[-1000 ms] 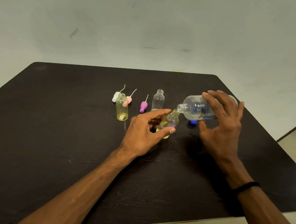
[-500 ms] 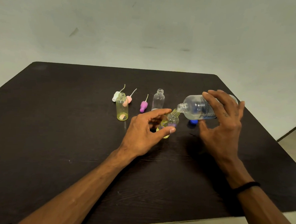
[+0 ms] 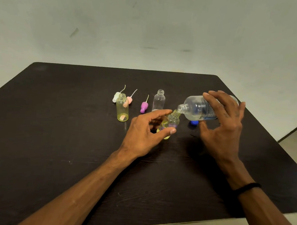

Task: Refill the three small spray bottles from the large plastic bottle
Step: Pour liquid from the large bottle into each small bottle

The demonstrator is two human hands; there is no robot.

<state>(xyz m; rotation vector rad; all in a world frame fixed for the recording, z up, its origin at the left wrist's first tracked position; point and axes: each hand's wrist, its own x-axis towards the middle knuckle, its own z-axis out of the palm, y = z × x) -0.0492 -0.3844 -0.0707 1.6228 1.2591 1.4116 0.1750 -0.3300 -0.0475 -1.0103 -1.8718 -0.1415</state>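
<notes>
1. Pale grey-green plaster wall (image 3: 149, 25) is filling the far background, with a dark wood-grain rectangular table (image 3: 55, 141) lying in front of it.
2. The right hand (image 3: 223, 127) is gripping the large clear plastic bottle (image 3: 195, 108) with a printed label, fingers curled over its top and thumb spread below, and is tipping it on its side so the open neck is pointing left.
3. The left hand (image 3: 143, 131) is steadying a small clear spray bottle with yellowish tint (image 3: 171, 122) at the centre of the table, pinching it between the forefinger and thumb; the other fingers are lying hidden behind the hand.
4. That small bottle is leaning to the right, its open mouth sitting just under the large bottle's neck, touching or nearly so.
5. A small yellow transparent bottle (image 3: 122, 108) is standing upright and uncapped to the left.
6. A small clear colourless bottle (image 3: 159, 100) is standing upright and uncapped, just beyond the left forefinger.
7. Three spray pump tops with thin dip tubes are lying on the far side: a white one (image 3: 116, 96), a pink one (image 3: 129, 99) and a purple one (image 3: 144, 107).
8. A blue screw cap (image 3: 194, 122) is lying under the large bottle.
9. A black band (image 3: 246, 187) is circling the right wrist.
</notes>
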